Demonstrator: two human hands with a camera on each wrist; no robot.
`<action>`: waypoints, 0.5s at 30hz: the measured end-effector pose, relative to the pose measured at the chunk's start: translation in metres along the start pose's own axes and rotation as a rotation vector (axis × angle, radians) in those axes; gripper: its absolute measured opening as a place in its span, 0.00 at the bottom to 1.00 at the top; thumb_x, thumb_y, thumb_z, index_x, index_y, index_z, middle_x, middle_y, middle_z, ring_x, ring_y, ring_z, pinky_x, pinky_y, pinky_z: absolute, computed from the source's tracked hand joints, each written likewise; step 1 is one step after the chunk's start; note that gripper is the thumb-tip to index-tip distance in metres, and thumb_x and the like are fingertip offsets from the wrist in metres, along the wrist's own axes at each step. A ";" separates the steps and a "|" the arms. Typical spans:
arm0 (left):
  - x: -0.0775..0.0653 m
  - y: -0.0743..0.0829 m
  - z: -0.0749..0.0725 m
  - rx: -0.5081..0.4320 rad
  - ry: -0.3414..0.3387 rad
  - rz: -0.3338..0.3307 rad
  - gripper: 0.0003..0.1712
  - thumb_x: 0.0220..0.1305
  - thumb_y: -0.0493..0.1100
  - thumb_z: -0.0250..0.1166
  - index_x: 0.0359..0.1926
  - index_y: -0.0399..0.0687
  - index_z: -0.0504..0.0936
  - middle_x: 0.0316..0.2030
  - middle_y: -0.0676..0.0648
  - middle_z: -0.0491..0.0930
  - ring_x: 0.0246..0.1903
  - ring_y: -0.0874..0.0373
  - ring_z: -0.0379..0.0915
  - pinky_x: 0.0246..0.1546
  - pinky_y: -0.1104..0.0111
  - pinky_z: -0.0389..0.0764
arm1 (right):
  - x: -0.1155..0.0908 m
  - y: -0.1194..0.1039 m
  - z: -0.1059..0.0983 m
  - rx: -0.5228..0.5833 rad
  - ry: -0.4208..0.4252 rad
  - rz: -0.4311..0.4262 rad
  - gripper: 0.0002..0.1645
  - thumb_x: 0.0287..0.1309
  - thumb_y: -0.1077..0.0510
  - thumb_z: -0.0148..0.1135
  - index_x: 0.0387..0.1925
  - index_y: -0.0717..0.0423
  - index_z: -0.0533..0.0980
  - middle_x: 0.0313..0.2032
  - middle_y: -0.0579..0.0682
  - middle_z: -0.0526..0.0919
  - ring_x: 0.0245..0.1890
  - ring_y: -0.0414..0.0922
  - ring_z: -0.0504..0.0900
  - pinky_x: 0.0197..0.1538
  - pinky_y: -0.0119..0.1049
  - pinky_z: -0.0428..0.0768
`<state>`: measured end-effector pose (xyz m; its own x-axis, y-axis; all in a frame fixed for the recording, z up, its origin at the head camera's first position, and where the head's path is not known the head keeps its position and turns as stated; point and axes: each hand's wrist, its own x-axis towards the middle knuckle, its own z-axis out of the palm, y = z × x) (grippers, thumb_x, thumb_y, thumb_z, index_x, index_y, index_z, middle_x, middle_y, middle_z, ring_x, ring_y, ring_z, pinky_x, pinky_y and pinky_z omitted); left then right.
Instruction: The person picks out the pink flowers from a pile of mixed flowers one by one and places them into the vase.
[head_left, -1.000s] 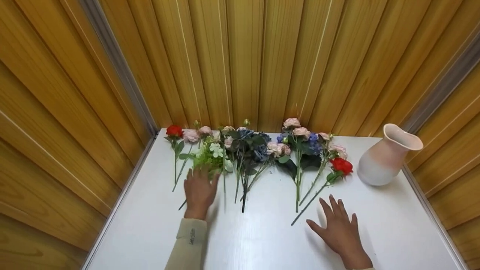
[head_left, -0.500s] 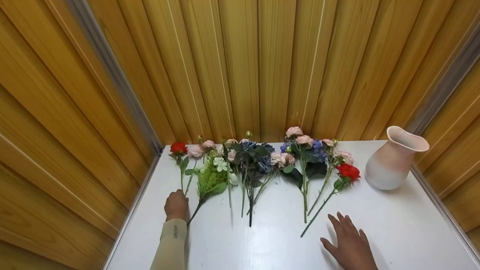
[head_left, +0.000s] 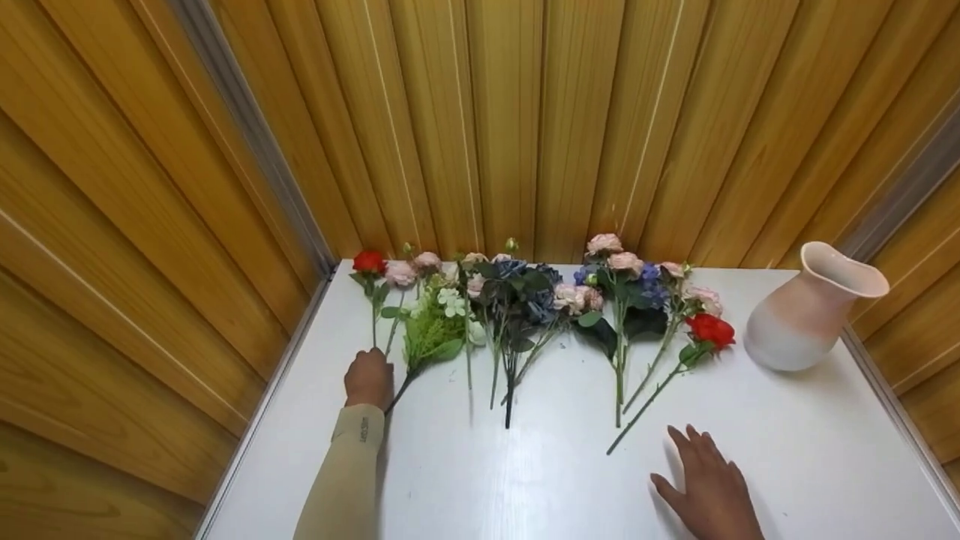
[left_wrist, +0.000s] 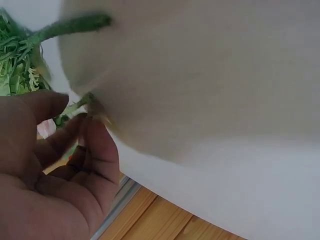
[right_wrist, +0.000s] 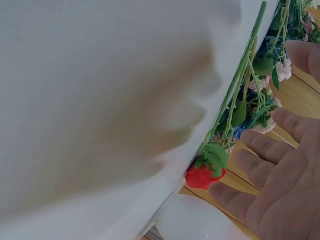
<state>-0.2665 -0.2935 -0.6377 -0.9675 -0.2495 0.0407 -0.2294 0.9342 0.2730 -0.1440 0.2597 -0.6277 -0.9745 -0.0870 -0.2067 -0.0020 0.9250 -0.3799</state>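
At the far left of the table, my left hand point(head_left: 369, 379) is at the lower stems of a red rose point(head_left: 369, 262) and a pink flower point(head_left: 400, 274). In the left wrist view its fingers point(left_wrist: 102, 142) curl at a green stem end point(left_wrist: 85, 100), the thumb close beside it. Which of the two flowers this stem belongs to I cannot tell. Leafy greenery point(head_left: 435, 337) lies just right of that hand. My right hand point(head_left: 709, 484) is spread over the table at the front right, holding nothing, below another red rose point(head_left: 710, 331).
Dark blue flowers point(head_left: 541, 304) and a pink-and-blue bunch point(head_left: 626, 262) lie along the back, stems toward me. A pink-and-white vase point(head_left: 799, 322) stands at the right. Wood-panelled walls point(head_left: 502, 127) border the white table point(head_left: 555, 480) behind and at both sides.
My left hand has moved left from over the greenery to the stems at the far left, its fingers curling in. The right hand has shifted slightly toward me and stays spread.
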 end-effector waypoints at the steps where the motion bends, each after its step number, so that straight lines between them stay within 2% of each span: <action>1: 0.004 0.004 0.000 0.007 -0.005 0.006 0.13 0.83 0.35 0.64 0.51 0.24 0.87 0.43 0.27 0.89 0.46 0.33 0.91 0.48 0.44 0.94 | -0.002 0.002 -0.001 0.004 0.005 0.005 0.55 0.71 0.40 0.77 0.84 0.64 0.65 0.82 0.78 0.65 0.83 0.81 0.62 0.73 0.89 0.66; 5: 0.005 0.008 -0.003 0.018 -0.039 -0.029 0.11 0.82 0.31 0.62 0.47 0.25 0.88 0.41 0.28 0.90 0.46 0.34 0.93 0.48 0.44 0.94 | -0.006 0.003 0.000 0.017 0.020 -0.012 0.55 0.70 0.40 0.77 0.84 0.64 0.65 0.82 0.78 0.66 0.83 0.81 0.62 0.73 0.88 0.67; 9: 0.002 0.005 -0.012 -0.126 -0.104 -0.081 0.12 0.81 0.32 0.61 0.49 0.22 0.86 0.42 0.27 0.90 0.47 0.32 0.92 0.52 0.42 0.93 | -0.011 0.001 0.003 0.016 0.058 -0.035 0.53 0.69 0.42 0.79 0.83 0.64 0.67 0.81 0.76 0.69 0.82 0.80 0.65 0.72 0.87 0.69; 10: 0.004 0.001 -0.011 -0.166 -0.106 -0.082 0.12 0.79 0.33 0.62 0.47 0.24 0.86 0.40 0.28 0.89 0.44 0.33 0.92 0.49 0.44 0.93 | -0.012 0.000 0.003 0.017 0.067 -0.038 0.53 0.69 0.43 0.79 0.83 0.64 0.67 0.81 0.76 0.69 0.82 0.80 0.66 0.72 0.87 0.69; 12: 0.006 0.000 -0.019 -0.262 -0.131 -0.099 0.13 0.79 0.34 0.60 0.38 0.27 0.85 0.33 0.32 0.87 0.35 0.38 0.88 0.40 0.48 0.90 | -0.014 0.000 0.003 0.021 0.083 -0.042 0.52 0.69 0.45 0.80 0.83 0.63 0.68 0.81 0.76 0.70 0.82 0.79 0.66 0.72 0.87 0.69; 15: 0.009 0.003 -0.030 -0.393 -0.144 -0.094 0.22 0.81 0.37 0.57 0.23 0.42 0.77 0.20 0.45 0.75 0.21 0.51 0.70 0.25 0.59 0.75 | -0.018 0.000 0.003 0.030 0.104 -0.047 0.50 0.69 0.46 0.79 0.83 0.62 0.68 0.81 0.75 0.70 0.83 0.79 0.65 0.72 0.88 0.68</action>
<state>-0.2731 -0.3007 -0.6076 -0.9557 -0.2645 -0.1289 -0.2862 0.7342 0.6156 -0.1257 0.2601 -0.6262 -0.9915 -0.0899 -0.0939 -0.0432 0.9091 -0.4142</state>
